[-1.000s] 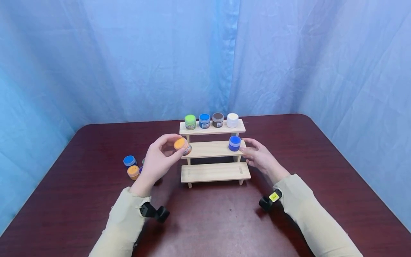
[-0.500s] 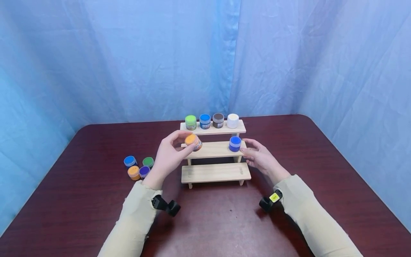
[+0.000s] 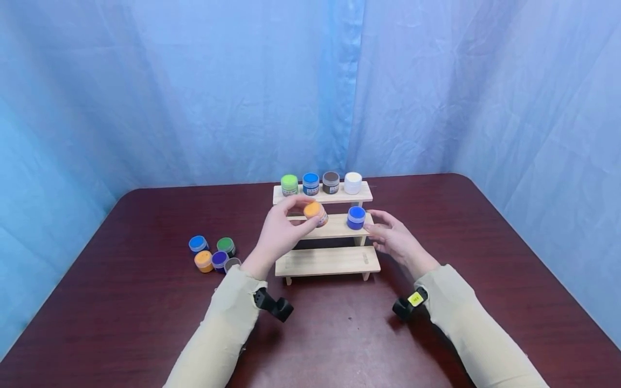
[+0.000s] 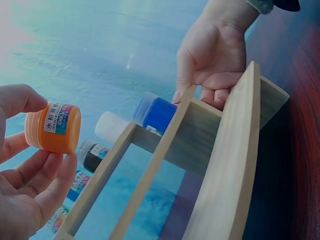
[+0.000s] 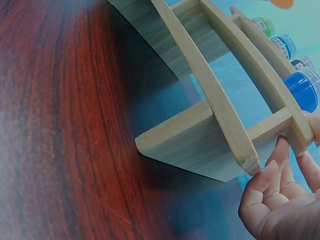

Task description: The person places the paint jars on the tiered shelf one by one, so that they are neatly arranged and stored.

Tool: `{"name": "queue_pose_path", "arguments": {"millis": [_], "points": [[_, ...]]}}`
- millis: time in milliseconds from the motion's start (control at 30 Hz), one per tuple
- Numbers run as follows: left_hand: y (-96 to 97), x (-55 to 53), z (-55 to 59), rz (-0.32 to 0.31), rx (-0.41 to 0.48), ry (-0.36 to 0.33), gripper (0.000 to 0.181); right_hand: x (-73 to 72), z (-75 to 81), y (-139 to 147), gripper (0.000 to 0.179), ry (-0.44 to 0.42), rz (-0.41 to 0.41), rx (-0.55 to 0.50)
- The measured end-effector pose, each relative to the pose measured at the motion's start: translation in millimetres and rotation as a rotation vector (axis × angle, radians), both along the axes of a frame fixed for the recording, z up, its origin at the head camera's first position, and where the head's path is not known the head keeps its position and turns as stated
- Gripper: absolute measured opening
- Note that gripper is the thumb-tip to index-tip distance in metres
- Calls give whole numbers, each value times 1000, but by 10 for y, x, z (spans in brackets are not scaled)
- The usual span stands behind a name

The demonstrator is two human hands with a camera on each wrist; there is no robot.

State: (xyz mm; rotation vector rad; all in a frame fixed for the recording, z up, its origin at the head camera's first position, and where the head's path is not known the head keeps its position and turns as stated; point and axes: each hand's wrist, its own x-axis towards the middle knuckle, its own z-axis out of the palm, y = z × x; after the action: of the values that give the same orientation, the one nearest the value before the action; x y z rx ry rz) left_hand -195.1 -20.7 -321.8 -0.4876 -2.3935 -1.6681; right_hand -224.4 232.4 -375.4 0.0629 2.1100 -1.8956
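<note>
My left hand (image 3: 283,229) pinches an orange paint jar (image 4: 60,127) between thumb and fingertips, tilted, close over the middle step of a three-step wooden stand (image 3: 327,261). A dark blue paint jar (image 3: 356,217) sits at that step's right end. Beside it, my right hand (image 3: 395,237) holds the end of the same step, thumb near the top and fingers underneath, as the right wrist view shows. Along the top step stand a light green jar (image 3: 289,184), a blue jar (image 3: 311,184), a dark brown jar (image 3: 331,182) and a white jar (image 3: 352,183).
On the dark red table (image 3: 131,302), left of the stand, is a cluster of jars: blue (image 3: 198,244), green (image 3: 226,246), orange (image 3: 204,261), purple (image 3: 220,261) and a grey-topped one (image 3: 233,264) partly behind the left forearm. A blue curtain (image 3: 233,97) hangs behind.
My left hand has carried the orange jar rightward along the middle step, uncovering more of the jar cluster on the table. The right hand has stayed at the step's end.
</note>
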Motion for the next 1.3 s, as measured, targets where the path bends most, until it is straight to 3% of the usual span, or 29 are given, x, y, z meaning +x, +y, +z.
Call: {"name": "queue_pose_path", "arguments": {"millis": [400, 567, 900, 1300], "points": [[213, -114, -146, -49, -65, 61, 32, 14, -1, -32, 60, 8, 11, -11], [274, -165, -193, -40, -120, 77, 33, 0, -14, -32, 59, 2, 5, -14], [325, -214, -244, -49, -234, 139, 32, -9, -15, -14, 58, -15, -2, 1], [356, -245, -263, -50, -293, 146, 31, 12, 2, -11, 58, -3, 13, 1]]}}
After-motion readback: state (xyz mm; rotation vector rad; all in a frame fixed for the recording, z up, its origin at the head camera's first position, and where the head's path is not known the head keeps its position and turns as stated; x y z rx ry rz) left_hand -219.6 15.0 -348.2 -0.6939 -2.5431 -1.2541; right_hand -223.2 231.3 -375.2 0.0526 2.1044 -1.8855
